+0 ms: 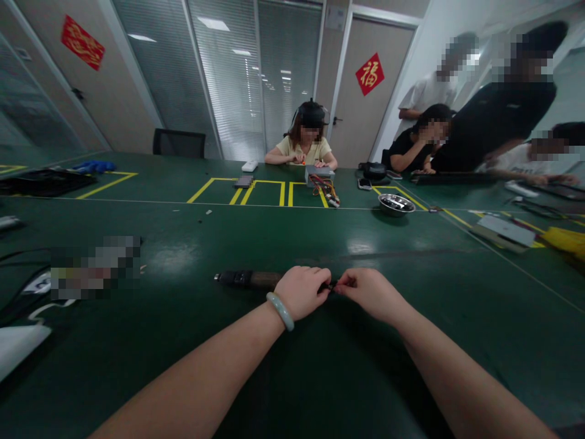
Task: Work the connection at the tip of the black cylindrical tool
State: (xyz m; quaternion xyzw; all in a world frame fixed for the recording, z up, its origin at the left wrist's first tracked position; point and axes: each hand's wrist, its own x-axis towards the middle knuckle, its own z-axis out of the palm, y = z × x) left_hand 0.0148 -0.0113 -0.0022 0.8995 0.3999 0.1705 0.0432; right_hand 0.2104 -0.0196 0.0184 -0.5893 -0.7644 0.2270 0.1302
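Observation:
A long, dark cylindrical tool (249, 279) with a silver tip at its left end lies across the green table in front of me. My left hand (304, 289), a pale green bangle (280, 311) at its wrist, is wrapped over the tool's right part, and its fingers hide that section. Close beside it, my right hand (365, 291) pinches something small and dark (333, 286) at the tool's right end. Whether this is a cord, a loop or a separate piece cannot be made out.
Across the table a person (304, 146) works at a grey box (320, 175) with coloured wires. A metal bowl (397, 205) stands right of it. Left of me lie a blurred-out object (98, 268), cables and a white item (21, 347). Several people are at the right.

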